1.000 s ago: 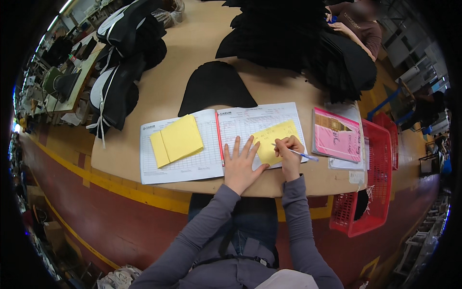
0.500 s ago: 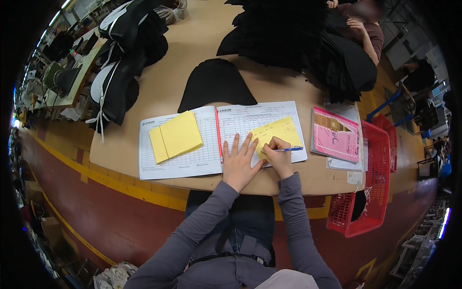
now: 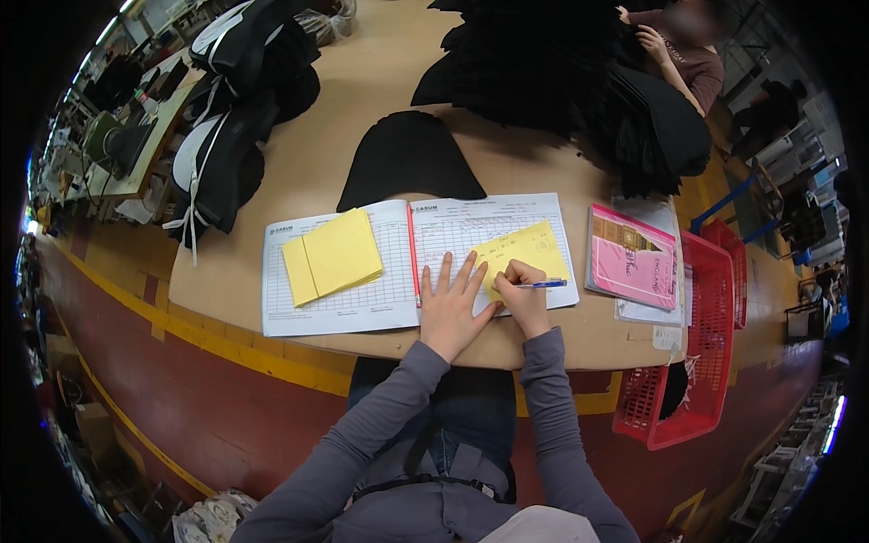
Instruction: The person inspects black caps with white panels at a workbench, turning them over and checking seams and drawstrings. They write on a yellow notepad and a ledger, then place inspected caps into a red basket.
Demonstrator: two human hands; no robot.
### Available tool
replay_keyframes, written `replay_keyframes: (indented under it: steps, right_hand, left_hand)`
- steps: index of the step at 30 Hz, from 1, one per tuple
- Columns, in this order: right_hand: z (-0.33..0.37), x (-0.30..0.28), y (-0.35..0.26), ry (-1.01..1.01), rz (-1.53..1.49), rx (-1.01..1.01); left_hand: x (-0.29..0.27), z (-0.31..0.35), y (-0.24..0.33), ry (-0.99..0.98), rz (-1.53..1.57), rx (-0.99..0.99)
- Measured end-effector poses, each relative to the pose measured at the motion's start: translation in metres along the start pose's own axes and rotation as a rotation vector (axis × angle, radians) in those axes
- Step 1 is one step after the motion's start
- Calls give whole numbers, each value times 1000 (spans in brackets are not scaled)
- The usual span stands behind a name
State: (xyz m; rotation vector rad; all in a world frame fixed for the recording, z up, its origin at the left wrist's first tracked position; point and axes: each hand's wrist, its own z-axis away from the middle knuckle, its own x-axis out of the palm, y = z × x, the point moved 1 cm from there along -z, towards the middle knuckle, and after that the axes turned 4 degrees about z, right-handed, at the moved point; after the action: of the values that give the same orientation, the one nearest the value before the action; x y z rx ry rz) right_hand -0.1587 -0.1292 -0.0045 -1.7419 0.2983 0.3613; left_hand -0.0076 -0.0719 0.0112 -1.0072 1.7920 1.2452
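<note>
My right hand [image 3: 522, 297] is closed around a blue pen [image 3: 549, 283], its tip hidden by the fingers over a yellow slip of paper [image 3: 529, 246] with handwriting on it. Flat beside it lies my left hand [image 3: 453, 309], fingers spread, touching the slip's left edge and the page below. Both rest on an open logbook [image 3: 353, 316] with printed tables. A red pencil [image 3: 413, 244] runs along the book's fold. On the left page sits a pad of yellow slips [image 3: 342, 258]. Just beyond the book is a black curved fabric piece [image 3: 407, 158].
Right of the book lies a pink notebook [image 3: 632, 262] on papers, with a red plastic basket [image 3: 711, 362] past the table edge. Tall stacks of black pieces [image 3: 534, 72] stand at the far side; tied black bundles [image 3: 217, 172] stand left. A co-worker [image 3: 692, 63] is at the far right.
My right hand and the pen have shifted very slightly over the slip; my left hand stays put. The co-worker at the far right has moved a little.
</note>
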Motion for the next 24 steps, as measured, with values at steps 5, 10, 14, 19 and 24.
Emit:
replay_keyframes:
  steps: [5,10,14,19,24]
  right_hand:
    - [1,-1,-9,16,31,-25]
    - [0,-2,-14,74,-8,10]
    - [0,-5,-16,65,49,-51]
    - [-1,-9,-8,62,-19,13]
    - [-1,-5,-9,168,89,-21]
  left_hand:
    - [-1,1,-1,-8,1,-12]
    - [-1,1,1,-17,10,-13]
    - [0,-1,4,-16,13,-16]
    - [0,-3,4,-25,31,-19]
    - [0,2,-2,-25,32,-36]
